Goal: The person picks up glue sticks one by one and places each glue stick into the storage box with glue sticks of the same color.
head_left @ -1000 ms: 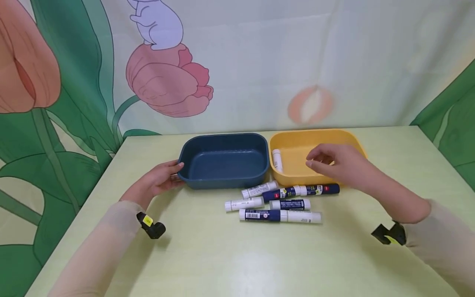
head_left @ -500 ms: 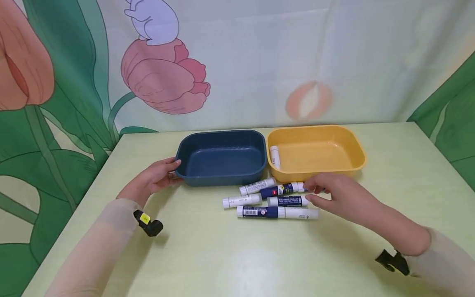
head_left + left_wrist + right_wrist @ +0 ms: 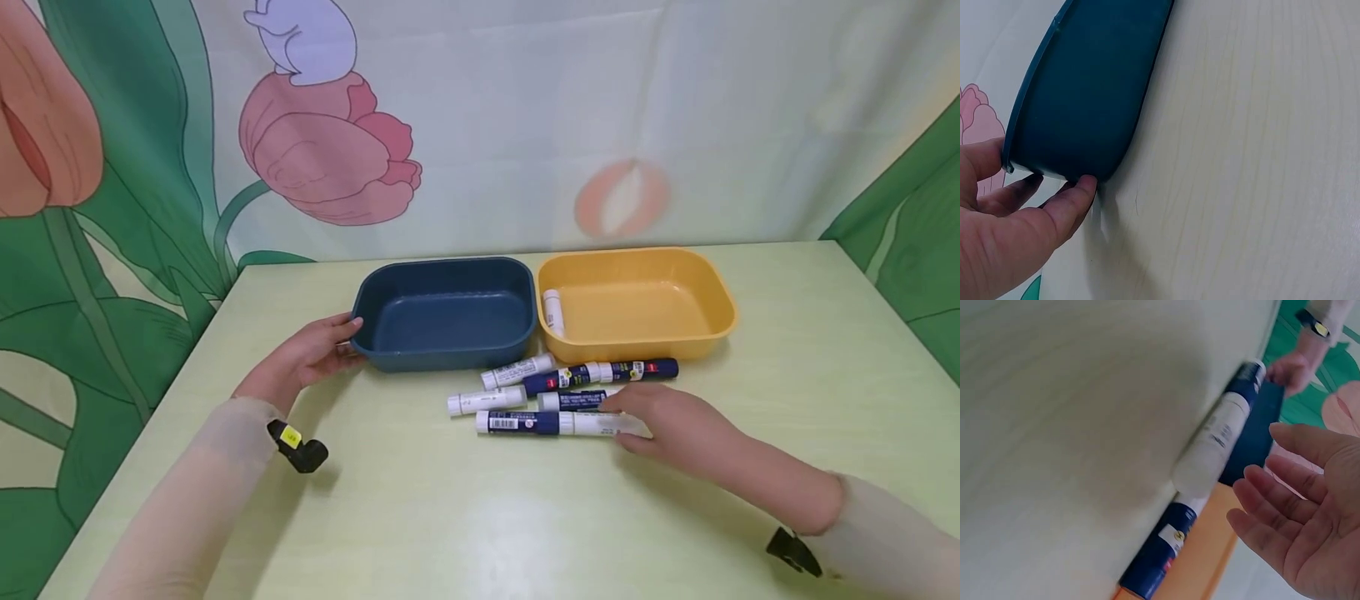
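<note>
My left hand (image 3: 311, 358) grips the left end of a dark blue bin (image 3: 442, 358), thumb at the rim and fingertips against its outer wall in the left wrist view. My right hand (image 3: 678, 425) reaches over the right end of a pile of glue sticks. In the right wrist view its fingers are spread and hold nothing. Closest to it is a white glue stick (image 3: 592, 424), lined up with a navy one (image 3: 517, 422). Behind lie another navy glue stick (image 3: 572, 400), partly hidden by the fingers, two white ones, and a navy row (image 3: 641, 369).
A yellow bin (image 3: 637, 346) stands right beside the blue bin, with one white glue stick (image 3: 553, 312) inside against its left wall. The pale table (image 3: 450, 517) stretches in front. Behind it hangs a printed cloth (image 3: 495, 125) with tulips.
My right hand has come from above the yellow bin, down and toward me, to the right end of the nearest glue sticks. My left hand stays on the blue bin.
</note>
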`<control>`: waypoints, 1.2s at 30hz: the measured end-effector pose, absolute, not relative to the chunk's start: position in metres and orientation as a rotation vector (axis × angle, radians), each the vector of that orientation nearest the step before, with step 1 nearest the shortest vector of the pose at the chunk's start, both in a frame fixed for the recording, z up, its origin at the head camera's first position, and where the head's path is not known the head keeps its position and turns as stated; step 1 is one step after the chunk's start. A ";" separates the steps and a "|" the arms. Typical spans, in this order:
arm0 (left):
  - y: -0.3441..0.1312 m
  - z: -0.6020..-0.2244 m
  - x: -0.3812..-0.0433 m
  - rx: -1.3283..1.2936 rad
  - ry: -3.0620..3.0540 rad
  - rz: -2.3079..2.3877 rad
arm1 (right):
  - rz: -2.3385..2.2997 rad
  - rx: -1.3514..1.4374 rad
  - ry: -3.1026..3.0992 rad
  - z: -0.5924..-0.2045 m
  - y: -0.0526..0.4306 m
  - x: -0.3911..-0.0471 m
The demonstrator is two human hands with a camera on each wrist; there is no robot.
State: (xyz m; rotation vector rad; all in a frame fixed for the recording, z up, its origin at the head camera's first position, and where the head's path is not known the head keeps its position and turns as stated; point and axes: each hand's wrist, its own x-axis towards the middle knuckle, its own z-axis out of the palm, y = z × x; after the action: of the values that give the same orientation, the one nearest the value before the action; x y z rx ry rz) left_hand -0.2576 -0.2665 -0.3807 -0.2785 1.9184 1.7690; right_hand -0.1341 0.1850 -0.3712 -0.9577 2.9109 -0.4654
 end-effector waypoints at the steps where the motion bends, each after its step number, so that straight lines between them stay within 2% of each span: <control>1: -0.266 -0.380 -0.258 -0.281 1.917 1.771 | -0.437 -0.976 2.921 -0.373 0.184 -0.133; 10: -0.266 -0.381 -0.258 -0.259 1.922 1.766 | -0.115 -1.164 3.034 -0.382 0.173 -0.133; 36: -0.268 -0.380 -0.259 -0.285 1.920 1.759 | 0.159 -1.138 3.018 -0.392 0.155 -0.137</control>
State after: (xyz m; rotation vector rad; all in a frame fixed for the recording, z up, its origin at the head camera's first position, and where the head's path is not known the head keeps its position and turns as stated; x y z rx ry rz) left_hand -0.2587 -0.2679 -0.3802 -0.2847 1.9197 1.7590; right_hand -0.1370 0.1548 -0.3920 -1.1384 3.0181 0.1592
